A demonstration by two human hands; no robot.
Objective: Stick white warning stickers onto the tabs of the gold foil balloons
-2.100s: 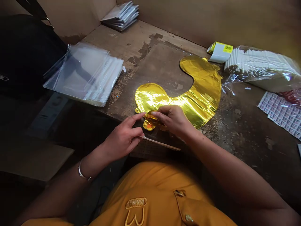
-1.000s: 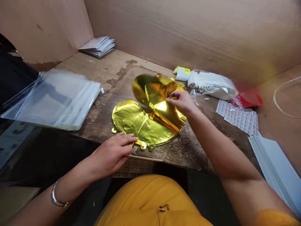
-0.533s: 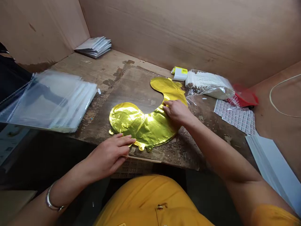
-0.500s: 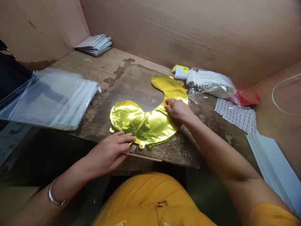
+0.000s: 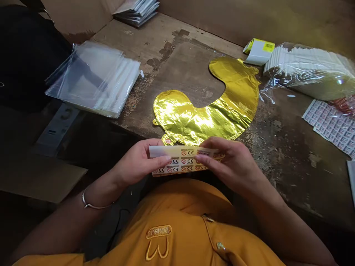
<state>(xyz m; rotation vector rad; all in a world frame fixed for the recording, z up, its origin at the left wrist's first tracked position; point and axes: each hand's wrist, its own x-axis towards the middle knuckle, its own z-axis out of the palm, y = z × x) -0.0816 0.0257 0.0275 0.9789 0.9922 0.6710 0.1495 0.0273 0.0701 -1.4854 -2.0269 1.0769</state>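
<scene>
My left hand (image 5: pixel 144 159) and my right hand (image 5: pixel 229 157) pinch the two sides of a sheet of stickers (image 5: pixel 187 161) at the table's near edge. Rows of small labels with a CE mark and a red crossed circle cover the sheet, and its upper left strip is bare. Just beyond it, a flat, curved gold foil balloon (image 5: pixel 205 114) lies on the table. One of the balloon's small tabs bears a round reddish sticker (image 5: pixel 168 141). The fingers behind the sheet are partly hidden.
Left on the worn table (image 5: pixel 180 70) lies a stack of clear plastic bags (image 5: pixel 97 77), overhanging its edge. Flat packets (image 5: pixel 137 11) sit at the back. To the right are a yellow-and-white roll (image 5: pixel 259 51), a bag of white sticks (image 5: pixel 313 66) and more label sheets (image 5: pixel 332 123).
Both hands have left the gold balloon and now hold a sticker sheet before it. A reddish sticker now shows on a balloon tab. The view has shifted, so the table items appear elsewhere.
</scene>
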